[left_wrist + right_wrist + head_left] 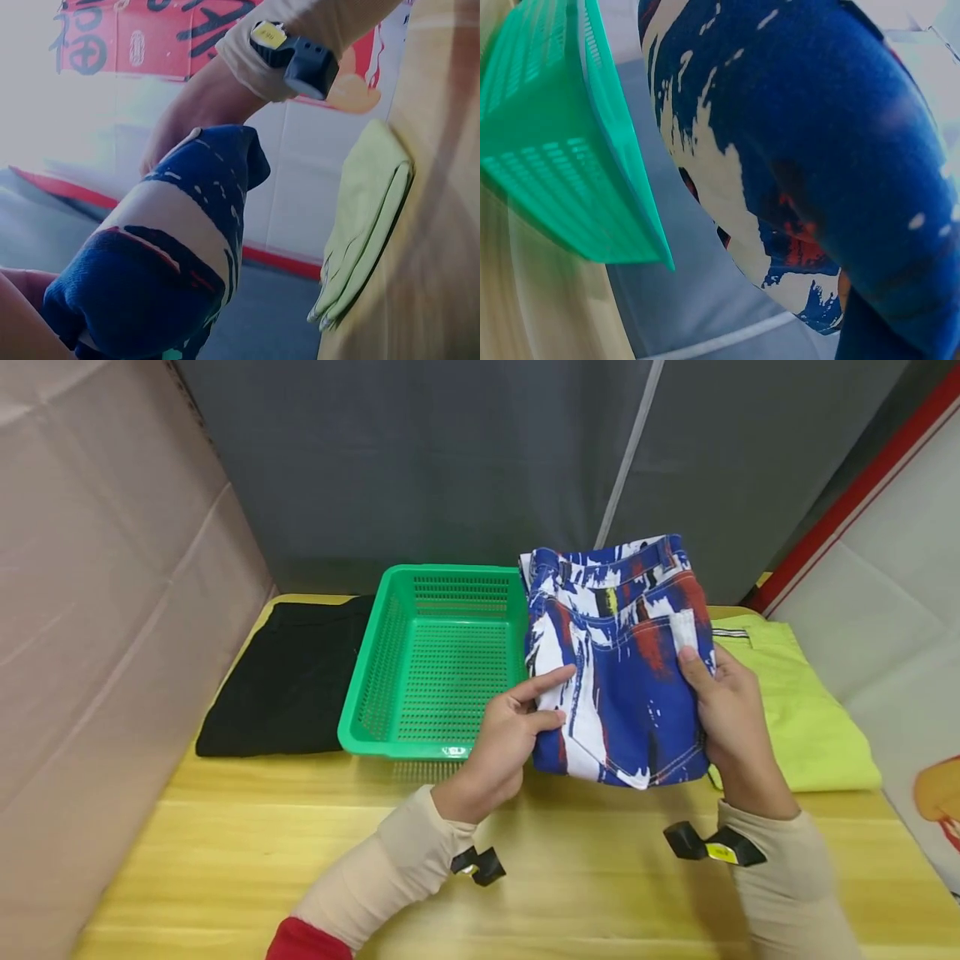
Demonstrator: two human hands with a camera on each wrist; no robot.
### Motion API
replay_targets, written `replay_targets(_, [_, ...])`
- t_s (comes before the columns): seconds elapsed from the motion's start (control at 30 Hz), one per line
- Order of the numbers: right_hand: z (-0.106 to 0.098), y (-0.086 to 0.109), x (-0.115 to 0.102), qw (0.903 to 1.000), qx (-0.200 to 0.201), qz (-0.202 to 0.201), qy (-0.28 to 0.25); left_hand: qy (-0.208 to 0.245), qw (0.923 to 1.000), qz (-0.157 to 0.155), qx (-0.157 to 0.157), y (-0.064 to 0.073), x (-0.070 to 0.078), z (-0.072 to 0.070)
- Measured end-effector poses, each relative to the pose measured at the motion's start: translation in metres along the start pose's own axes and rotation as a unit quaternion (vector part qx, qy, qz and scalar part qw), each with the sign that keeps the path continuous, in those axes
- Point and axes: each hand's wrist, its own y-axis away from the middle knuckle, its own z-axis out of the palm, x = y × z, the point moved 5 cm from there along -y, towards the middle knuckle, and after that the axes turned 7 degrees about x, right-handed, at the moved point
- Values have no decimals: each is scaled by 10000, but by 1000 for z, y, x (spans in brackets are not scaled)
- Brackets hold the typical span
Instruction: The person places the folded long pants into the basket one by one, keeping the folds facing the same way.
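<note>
A folded pair of blue, white and red patterned jeans (637, 693) is held up above the table, its waistband at the top and a back pocket facing me. On its left side, my left hand (498, 743) grips the folded edge, thumb and index finger lying across the front. My right hand (735, 714) pinches the opposite edge with the thumb in front. In the left wrist view the folded lower end of the jeans (150, 285) is seen close up. The jeans overlap the right side of a green plastic basket (348, 735), whose visible inside holds nothing.
Left of the basket lies a folded black garment (288, 685). Folded yellow-green pants (813, 727) lie on the right, partly behind my right hand. The wooden table (247, 835) meets a grey curtain (420, 460) at the back and pale cloth walls on both sides.
</note>
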Motion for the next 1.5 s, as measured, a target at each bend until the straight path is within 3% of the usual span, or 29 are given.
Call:
replay_targets(0.27, [22, 0, 1, 9978, -639, 143, 105, 28, 10000, 1, 15, -4, 8, -20])
replay_targets(0.7, [51, 2, 1, 9897, -1381, 380, 85, 223, 9991, 257, 260, -8, 21, -44])
replay_targets(0.87, [69, 4, 2, 9876, -1426, 645, -88, 326, 9981, 171, 499, -9, 27, -59])
replay_targets(1.1, [95, 3, 5, 9872, -1391, 770, -136, 412, 9958, 365, 737, -11, 38, -77])
replay_targets(1.3, [109, 1, 15, 9868, -1328, 929, -46, 445, 9939, 306, 958, -14, 40, -90])
replay_targets(1.5, [120, 3, 21, 9818, -1546, 1106, 58, 365, 9921, 225, 1178, -14, 39, -102])
